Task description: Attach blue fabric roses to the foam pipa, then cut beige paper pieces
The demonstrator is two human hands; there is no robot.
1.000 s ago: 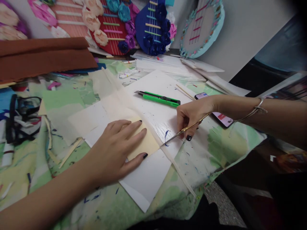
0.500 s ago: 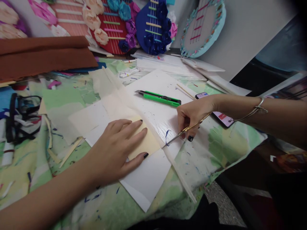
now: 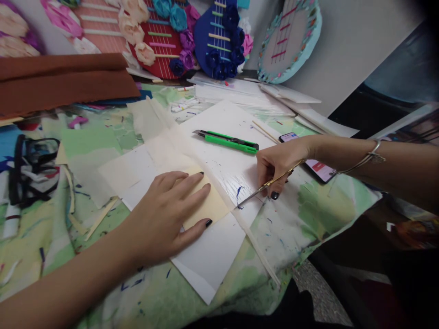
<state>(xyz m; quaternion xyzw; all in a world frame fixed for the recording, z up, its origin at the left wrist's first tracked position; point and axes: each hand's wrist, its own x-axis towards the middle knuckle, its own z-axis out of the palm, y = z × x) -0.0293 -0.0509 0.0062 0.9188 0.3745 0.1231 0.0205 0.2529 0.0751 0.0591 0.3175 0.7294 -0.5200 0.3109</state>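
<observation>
My left hand (image 3: pixel 174 210) lies flat with fingers spread over a pale yellow piece of paper (image 3: pixel 214 205), pressing it onto thin cream sheeting (image 3: pixel 164 144). In my right hand (image 3: pixel 279 164) is a pair of scissors (image 3: pixel 262 187) with gold handles, fingers wrapped round them. Their tips touch down by the yellow paper's right corner, at the edge of the cream sheeting. Beneath lies a white board (image 3: pixel 222 116) with blue scraps on it. A green utility knife (image 3: pixel 228 141) rests on that board, blade out to the left.
A phone (image 3: pixel 320 171) lies partly under my right wrist, beside a thin wooden stick (image 3: pixel 265 131). Brown fabric (image 3: pixel 68 84) is at back left. Decorated guitar shapes (image 3: pixel 216 41) stand along the back. Black-framed glasses (image 3: pixel 32 169) sit at left. The green patterned tablecloth (image 3: pixel 329 214) ends at right.
My right hand and the scissors have shifted slightly to the right, with the tips still near the paper's corner. My left hand has stayed in place.
</observation>
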